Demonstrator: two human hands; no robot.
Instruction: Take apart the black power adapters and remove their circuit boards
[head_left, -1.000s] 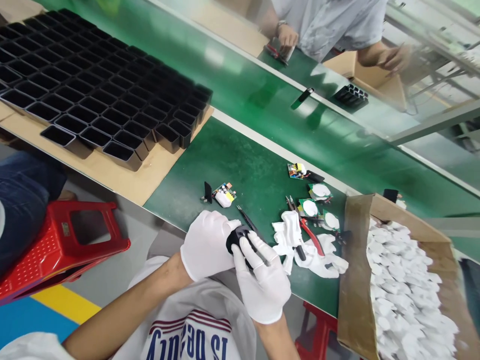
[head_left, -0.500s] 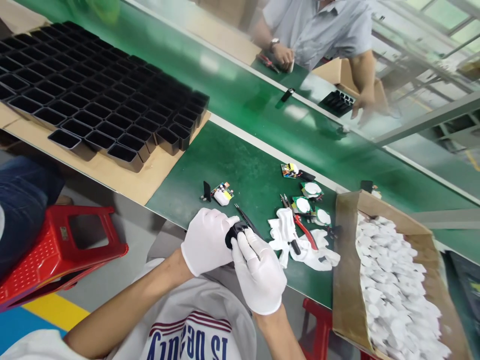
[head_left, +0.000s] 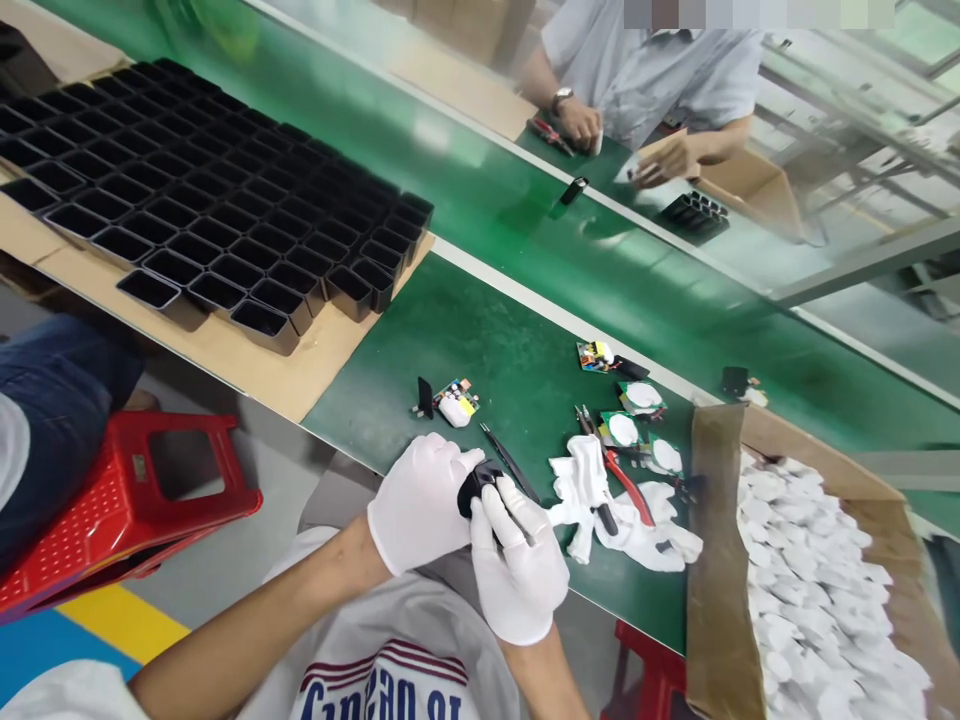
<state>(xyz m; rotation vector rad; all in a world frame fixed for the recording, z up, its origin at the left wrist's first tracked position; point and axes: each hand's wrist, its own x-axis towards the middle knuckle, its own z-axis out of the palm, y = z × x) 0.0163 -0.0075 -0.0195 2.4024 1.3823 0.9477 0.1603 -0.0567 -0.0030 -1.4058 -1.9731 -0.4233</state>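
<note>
Both my hands wear white gloves and meet at the near edge of the green bench. My left hand (head_left: 417, 500) is closed round a small black plastic part (head_left: 477, 483). My right hand (head_left: 516, 560) presses on the same part from the right, fingers curled over it. Black tweezers (head_left: 508, 462) lie on the mat just beyond my fingers. A small circuit board with a white block (head_left: 454, 404) rests farther out, beside a black clip (head_left: 425, 396).
Rows of black open housings (head_left: 225, 220) sit on cardboard at the left. Red-handled cutters (head_left: 619, 470), spare white gloves (head_left: 630, 510) and boards with white discs (head_left: 637, 410) lie right of my hands. A cardboard box of white pieces (head_left: 810, 580) is at the far right. A person works across the conveyor (head_left: 525, 230). A red stool (head_left: 127, 500) stands below.
My hands stay together on the black part, with small finger shifts. The person opposite has drawn an arm back towards the body.
</note>
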